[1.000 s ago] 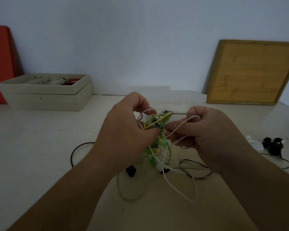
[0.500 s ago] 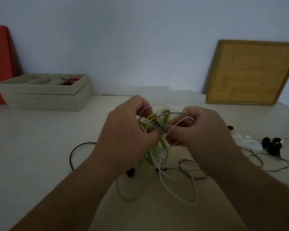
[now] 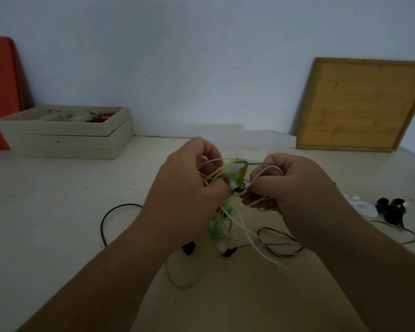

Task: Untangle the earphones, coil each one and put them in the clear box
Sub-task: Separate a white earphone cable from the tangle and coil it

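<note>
Pale table (image 3: 58, 212) against a bluish wall (image 3: 201, 56)

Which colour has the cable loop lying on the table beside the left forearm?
Black. The cable loop shows best in the head view, the only one.

Your table (image 3: 48, 212) is pale and matte. At its back left you have two shallow beige trays (image 3: 65, 146), one stacked on the other. The upper one is divided into compartments; pale bits and something red (image 3: 103, 115) lie in it, too small to identify. Behind the stack, at the left edge of view, an orange-red panel (image 3: 0, 92) stands against the wall (image 3: 201, 56). At back right, a square wooden board (image 3: 362, 104) with a raised frame leans tilted on that wall, lower edge on the table. Wall: plain light blue-grey, a few dark specks.
</note>
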`<control>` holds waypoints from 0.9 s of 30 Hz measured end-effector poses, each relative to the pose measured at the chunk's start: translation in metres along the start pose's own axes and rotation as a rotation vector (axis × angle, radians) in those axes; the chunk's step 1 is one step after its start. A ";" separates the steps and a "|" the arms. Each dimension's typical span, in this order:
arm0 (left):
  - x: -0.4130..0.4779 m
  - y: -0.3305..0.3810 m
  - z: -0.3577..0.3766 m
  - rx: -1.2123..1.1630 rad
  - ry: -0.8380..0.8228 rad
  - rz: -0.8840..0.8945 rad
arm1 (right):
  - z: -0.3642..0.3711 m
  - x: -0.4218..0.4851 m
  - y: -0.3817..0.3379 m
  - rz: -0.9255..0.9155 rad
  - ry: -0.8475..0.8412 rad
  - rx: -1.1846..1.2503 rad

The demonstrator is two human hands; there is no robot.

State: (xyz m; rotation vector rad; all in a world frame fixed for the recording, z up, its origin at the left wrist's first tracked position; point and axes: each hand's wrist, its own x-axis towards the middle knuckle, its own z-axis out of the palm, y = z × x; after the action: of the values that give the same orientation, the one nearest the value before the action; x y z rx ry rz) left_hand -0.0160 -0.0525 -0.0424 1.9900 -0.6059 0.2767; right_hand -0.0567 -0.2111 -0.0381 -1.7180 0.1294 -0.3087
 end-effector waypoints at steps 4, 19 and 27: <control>0.004 -0.005 -0.002 -0.129 -0.068 -0.127 | 0.000 0.002 0.003 0.042 0.008 0.082; 0.005 -0.006 -0.008 -0.372 -0.167 -0.139 | -0.009 0.005 0.004 -0.076 0.026 -0.084; 0.003 -0.005 -0.006 -0.322 -0.140 -0.110 | -0.012 0.005 -0.003 -0.072 -0.036 -0.057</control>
State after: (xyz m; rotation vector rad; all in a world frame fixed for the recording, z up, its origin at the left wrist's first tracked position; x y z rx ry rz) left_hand -0.0099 -0.0459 -0.0421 1.7321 -0.5866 -0.0286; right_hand -0.0556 -0.2229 -0.0334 -1.7861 0.0504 -0.3293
